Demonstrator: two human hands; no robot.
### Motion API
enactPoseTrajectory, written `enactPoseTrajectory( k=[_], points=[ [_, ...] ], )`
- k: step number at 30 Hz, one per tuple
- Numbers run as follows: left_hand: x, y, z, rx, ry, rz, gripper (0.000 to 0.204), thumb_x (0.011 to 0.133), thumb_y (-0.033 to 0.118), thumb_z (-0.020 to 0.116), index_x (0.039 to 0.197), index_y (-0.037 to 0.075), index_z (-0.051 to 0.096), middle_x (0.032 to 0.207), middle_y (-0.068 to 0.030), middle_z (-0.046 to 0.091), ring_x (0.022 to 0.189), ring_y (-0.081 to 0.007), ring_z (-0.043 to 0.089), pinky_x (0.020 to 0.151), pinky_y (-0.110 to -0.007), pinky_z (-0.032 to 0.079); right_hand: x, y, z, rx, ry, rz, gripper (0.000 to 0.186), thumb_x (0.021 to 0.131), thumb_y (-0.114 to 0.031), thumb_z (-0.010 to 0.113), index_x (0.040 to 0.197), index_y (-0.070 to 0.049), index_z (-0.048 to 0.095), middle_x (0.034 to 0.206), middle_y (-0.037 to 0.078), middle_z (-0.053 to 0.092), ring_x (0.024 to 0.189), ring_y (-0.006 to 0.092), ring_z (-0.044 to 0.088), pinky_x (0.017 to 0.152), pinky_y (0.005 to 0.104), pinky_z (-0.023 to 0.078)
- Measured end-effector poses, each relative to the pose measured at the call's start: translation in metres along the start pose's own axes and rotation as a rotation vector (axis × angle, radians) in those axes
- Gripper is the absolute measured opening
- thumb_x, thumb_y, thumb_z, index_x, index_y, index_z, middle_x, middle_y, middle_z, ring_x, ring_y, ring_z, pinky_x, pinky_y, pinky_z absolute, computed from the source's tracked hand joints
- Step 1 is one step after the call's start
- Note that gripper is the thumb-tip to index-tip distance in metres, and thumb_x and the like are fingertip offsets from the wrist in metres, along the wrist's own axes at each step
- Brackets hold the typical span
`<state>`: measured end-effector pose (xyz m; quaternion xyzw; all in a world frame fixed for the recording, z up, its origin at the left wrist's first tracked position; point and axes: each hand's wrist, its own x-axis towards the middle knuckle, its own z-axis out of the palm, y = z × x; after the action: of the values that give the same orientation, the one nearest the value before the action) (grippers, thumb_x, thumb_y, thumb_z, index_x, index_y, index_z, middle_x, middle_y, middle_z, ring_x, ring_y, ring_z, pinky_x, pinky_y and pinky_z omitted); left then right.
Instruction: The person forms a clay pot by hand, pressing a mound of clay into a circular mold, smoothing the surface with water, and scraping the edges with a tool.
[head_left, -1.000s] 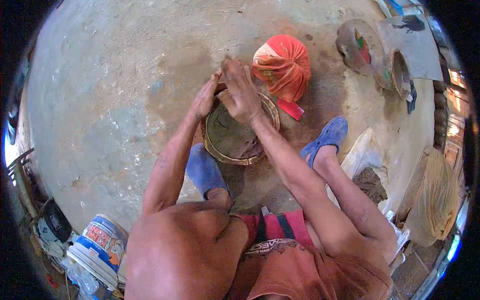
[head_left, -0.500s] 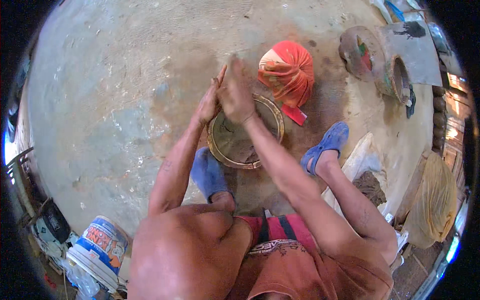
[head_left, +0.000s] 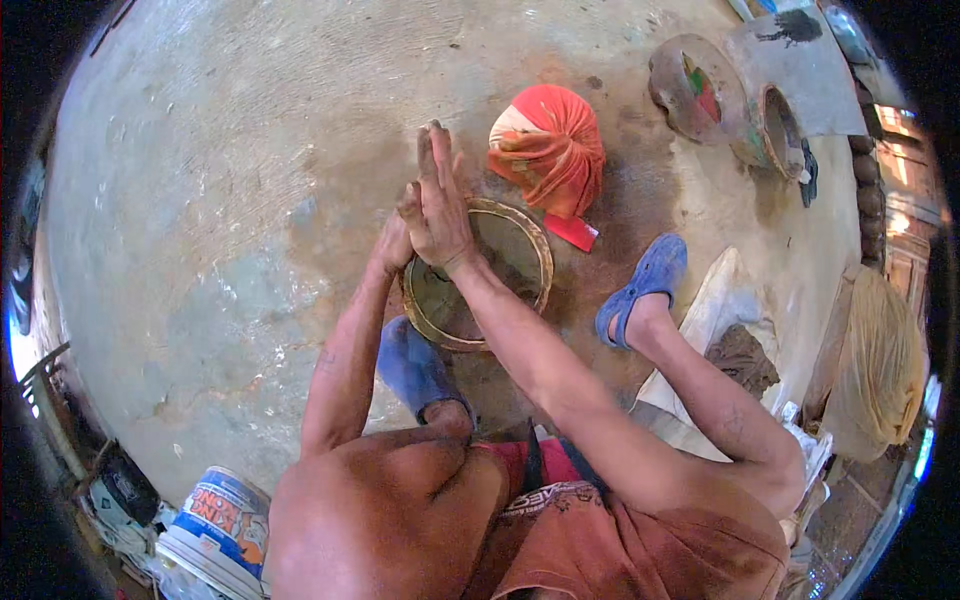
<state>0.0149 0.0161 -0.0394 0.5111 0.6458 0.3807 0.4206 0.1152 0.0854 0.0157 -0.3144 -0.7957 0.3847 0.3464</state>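
My left hand [head_left: 393,240] and my right hand [head_left: 438,215] are pressed palm to palm, fingers stretched out and pointing away from me. The right covers most of the left, and whatever may lie between the palms is hidden. Dark mud smears the fingertips. Just beneath my wrists, on the floor, is a round form with a worn pale rim [head_left: 547,262], its inside filled with a smooth grey-brown, clay-like mass [head_left: 508,250]. Beyond its right side sits a red and orange cloth bundle [head_left: 555,150], gathered at the middle, with a flat red piece [head_left: 572,232] by it.
My feet in blue clogs [head_left: 655,280] flank the round form. A lump of dark clay [head_left: 742,358] rests on a pale sack [head_left: 690,330] at right. Farther right are a rounded clay-coloured vessel [head_left: 690,85], a hollow cylinder [head_left: 775,130] and a covered bundle [head_left: 875,365]. A white-blue bucket [head_left: 222,525] stands lower left.
My hands have shifted slightly left and nearer, still together; the right was blurred by motion and now shows sharply. The view has turned a little, moving the bundle and vessels leftward.
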Motion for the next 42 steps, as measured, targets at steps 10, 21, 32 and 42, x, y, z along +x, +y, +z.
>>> enactPoseTrajectory(
  k=[10, 21, 32, 42],
  points=[
    [0.000, 0.002, -0.005, 0.148, 0.008, 0.029, 0.061, 0.116, 0.043, 0.021, 0.156, 0.004, 0.046, 0.149, -0.0215, 0.058, 0.136, -0.0279, 0.057, 0.114, -0.040, 0.045, 0.009, 0.000, -0.021, -0.095, -0.087, -0.042, 0.086, 0.104, -0.070, 0.037, 0.169, -0.015, 0.022, 0.171, 0.028, 0.019, 0.158, 0.0505, 0.016, 0.121, 0.0722, 0.006],
    [-0.006, 0.025, -0.009, -0.263, 0.055, -0.075, 0.067, 0.115, 0.048, 0.024, 0.163, 0.003, 0.035, 0.160, -0.0177, 0.049, 0.149, -0.0276, 0.044, 0.125, -0.040, 0.031, 0.022, 0.011, -0.058, -0.786, -0.017, 0.069, 0.068, 0.101, -0.034, 0.057, 0.162, -0.011, 0.037, 0.171, 0.019, 0.027, 0.158, 0.0465, 0.020, 0.118, 0.0791, 0.010],
    [0.020, -0.002, 0.005, -0.330, 0.109, 0.080, 0.062, 0.114, 0.045, 0.032, 0.161, 0.005, 0.038, 0.152, -0.0180, 0.058, 0.144, -0.0295, 0.051, 0.121, -0.040, 0.036, -0.017, 0.031, -0.059, -0.611, -0.115, 0.131, 0.069, 0.098, -0.026, 0.063, 0.158, -0.001, 0.040, 0.169, 0.023, 0.028, 0.156, 0.0432, 0.027, 0.122, 0.0681, 0.024],
    [0.022, 0.070, 0.013, 0.451, 0.007, -0.093, 0.054, 0.106, 0.047, 0.054, 0.152, 0.019, 0.054, 0.102, -0.0101, 0.079, 0.097, -0.0365, 0.074, 0.093, -0.054, 0.052, -0.108, 0.066, -0.135, -0.451, 0.202, 0.404, 0.045, 0.112, -0.029, 0.044, 0.140, 0.002, 0.061, 0.135, 0.022, 0.066, 0.126, 0.0362, 0.062, 0.110, 0.0451, 0.045]
  ],
)
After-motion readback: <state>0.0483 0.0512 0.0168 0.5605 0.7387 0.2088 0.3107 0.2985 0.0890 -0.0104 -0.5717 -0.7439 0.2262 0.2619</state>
